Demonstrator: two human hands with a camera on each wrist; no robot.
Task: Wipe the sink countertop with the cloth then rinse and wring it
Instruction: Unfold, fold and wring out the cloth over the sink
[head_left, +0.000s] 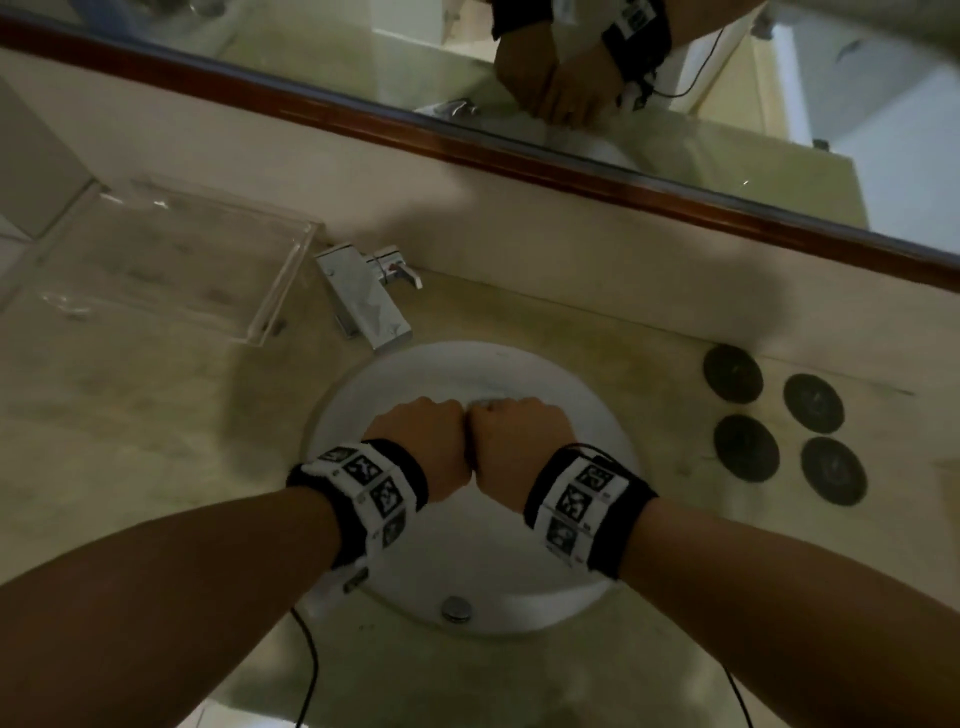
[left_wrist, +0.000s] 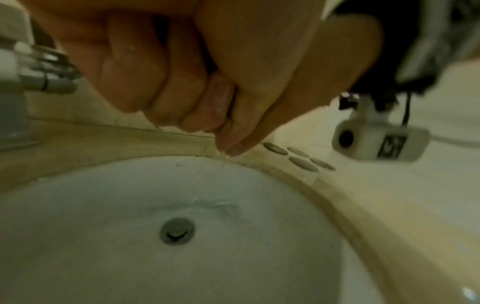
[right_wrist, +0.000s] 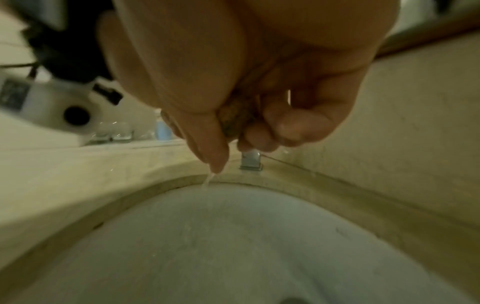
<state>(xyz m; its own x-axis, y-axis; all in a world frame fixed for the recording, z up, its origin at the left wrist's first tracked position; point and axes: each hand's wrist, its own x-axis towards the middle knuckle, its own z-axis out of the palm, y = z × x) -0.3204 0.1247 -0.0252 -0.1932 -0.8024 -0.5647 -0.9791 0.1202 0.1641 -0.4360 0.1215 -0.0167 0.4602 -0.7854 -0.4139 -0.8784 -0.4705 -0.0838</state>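
both fists butted together over the sink basin (head_left: 597, 415); left hand (head_left: 421, 447) and right hand (head_left: 519, 447) clamped on the cloth (right_wrist: 233, 119), bunched crosswise between them; water dripping straight below

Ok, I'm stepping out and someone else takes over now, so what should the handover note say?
Left hand and right hand: both fisted, knuckles together, over the sink.
Cloth: squeezed inside the fists, only a scrap shows; water drips off the fingers into the basin.
Tap: no water seen running.
Done: rinse looks finished, wringing under way. Whether the countertop was wiped cannot be told.
Left: finish wringing.
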